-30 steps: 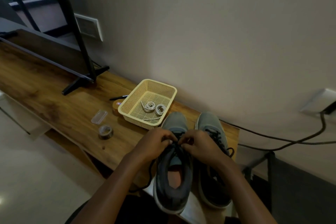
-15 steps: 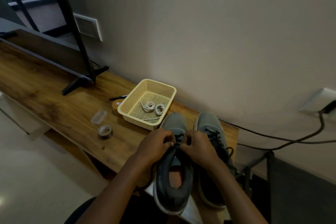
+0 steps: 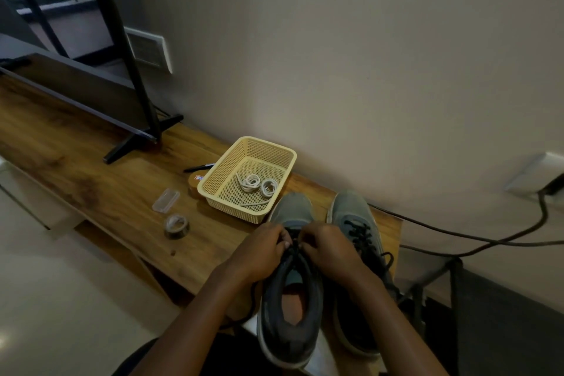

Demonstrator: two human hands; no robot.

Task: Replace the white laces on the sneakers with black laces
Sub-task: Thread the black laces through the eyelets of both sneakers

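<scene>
Head view: over the last second almost nothing has shifted. The left hand (image 3: 259,253) and right hand (image 3: 332,250) stay together over the middle of the left sneaker (image 3: 291,207), at the near right end of the worktop (image 3: 122,192). Both sets of fingers are curled, their tips pinching the black lace (image 3: 294,246) at the lacing. Which eyelet they are working I cannot tell. Judging by this, threading here is slow and still unfinished.

Count: two sneakers. The right sneaker (image 3: 351,210) already carries its own black laces. Two coiled white laces (image 3: 259,185) lie in one basket (image 3: 265,142), just beyond the left toe. To its left are one pen (image 3: 200,167), one clear case (image 3: 165,200) and one tape roll (image 3: 177,225).
</scene>
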